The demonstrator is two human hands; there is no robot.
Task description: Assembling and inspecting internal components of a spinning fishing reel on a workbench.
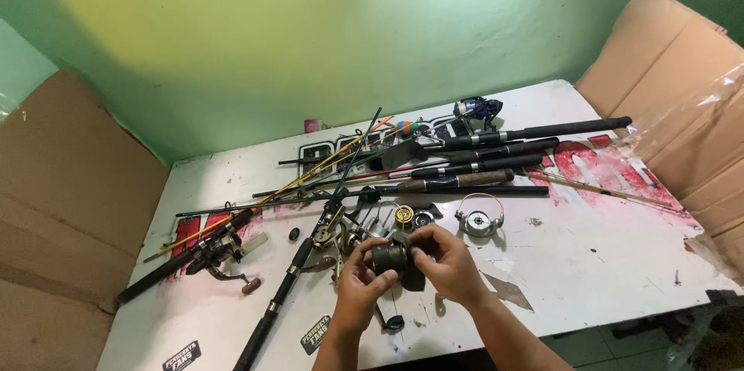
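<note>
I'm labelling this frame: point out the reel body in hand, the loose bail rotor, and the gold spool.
dark reel body (397,260), head view, its front face.
bail rotor (479,221), head view, centre hub.
gold spool (404,216), head view, top.

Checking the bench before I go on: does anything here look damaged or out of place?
Yes. The table has peeling, scuffed red print, and loose reel parts lie scattered beside the rods. Both hands hold a dark reel body.

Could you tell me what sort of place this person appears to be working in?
Probably a small fishing-tackle repair bench. Fishing rods lie across a white table, loose reel parts sit nearby, and both the left hand and right hand hold a dark reel body.
</note>
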